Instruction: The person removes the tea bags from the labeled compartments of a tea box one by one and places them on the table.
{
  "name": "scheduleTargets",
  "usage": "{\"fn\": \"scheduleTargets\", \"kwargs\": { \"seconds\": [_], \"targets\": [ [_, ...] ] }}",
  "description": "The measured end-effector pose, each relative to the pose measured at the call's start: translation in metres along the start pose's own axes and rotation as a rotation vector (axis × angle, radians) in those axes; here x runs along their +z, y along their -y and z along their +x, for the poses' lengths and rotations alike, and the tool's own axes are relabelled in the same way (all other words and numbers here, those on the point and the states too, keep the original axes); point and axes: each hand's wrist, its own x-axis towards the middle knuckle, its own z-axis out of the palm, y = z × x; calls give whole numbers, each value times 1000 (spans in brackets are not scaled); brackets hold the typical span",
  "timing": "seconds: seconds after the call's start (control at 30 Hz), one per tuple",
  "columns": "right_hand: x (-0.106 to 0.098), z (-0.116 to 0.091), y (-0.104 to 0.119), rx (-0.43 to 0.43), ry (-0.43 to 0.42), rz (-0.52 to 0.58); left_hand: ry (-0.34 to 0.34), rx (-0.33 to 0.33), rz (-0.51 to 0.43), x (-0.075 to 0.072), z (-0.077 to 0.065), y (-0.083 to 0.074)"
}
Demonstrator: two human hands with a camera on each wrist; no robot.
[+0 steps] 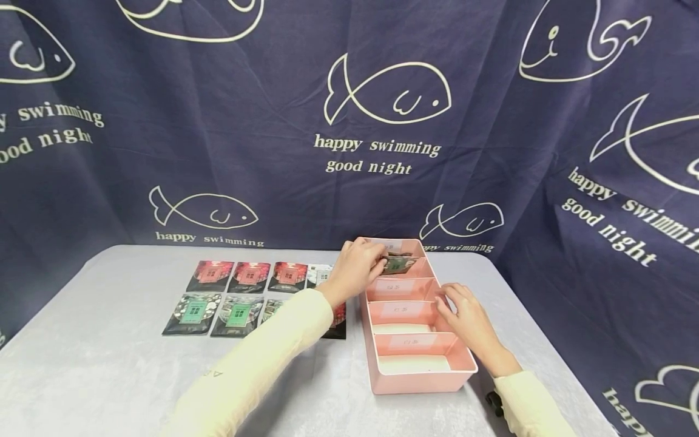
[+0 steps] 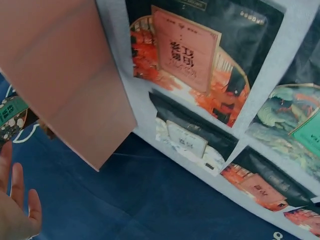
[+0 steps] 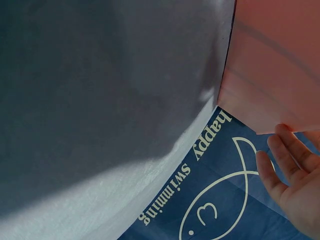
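My left hand (image 1: 354,267) is over the far end of a pink divided box (image 1: 420,382). It pinches a dark tea packet with a green label (image 1: 398,265), held tilted at one of the rear compartments. In the left wrist view, this packet (image 2: 12,115) shows beyond the box wall, above the loosely extended fingers. My right hand (image 1: 469,318) rests at the box's right rim, fingertips touching it. In the right wrist view its fingers (image 3: 287,157) lie nearly straight along the outer wall. My left forearm hides part of the packets on the table.
Left of the box, tea packets lie in two rows: red-labelled ones (image 1: 250,277) and a white-labelled one (image 1: 319,276) behind, green-labelled ones (image 1: 238,315) and a red one (image 1: 337,320) in front. Paper labels mark the box's dividers. A dark blue curtain (image 1: 284,152) hangs behind the table.
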Motion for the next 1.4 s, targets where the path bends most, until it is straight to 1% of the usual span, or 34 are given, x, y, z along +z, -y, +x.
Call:
{"fn": "scheduleTargets", "kwargs": {
  "seconds": [0.23, 0.3, 0.47, 0.63, 0.77, 1.03, 1.23, 1.4],
  "targets": [
    [0, 0, -1, -3, -4, 1, -35, 21, -41, -17, 6, -1],
    [0, 0, -1, -5, -4, 2, -38, 12, -68, -23, 7, 0],
    [0, 0, -1, -8, -5, 2, -44, -23, -173, -38, 6, 2],
    [0, 0, -1, -8, -7, 7, -38, -38, -218, -52, 1, 7],
    [0, 0, -1, -15, -7, 6, -28, -55, -232, -61, -6, 14],
    [-1, 0, -2, -18, -9, 10, -13, -93, -248, -75, -25, 27],
    [-1, 0, -2, -17, -8, 10, -7, -98, -228, -81, -43, 36],
    [0, 0, -2, -16, -9, 13, 4, -112, -225, -85, -59, 40]
  ]
}}
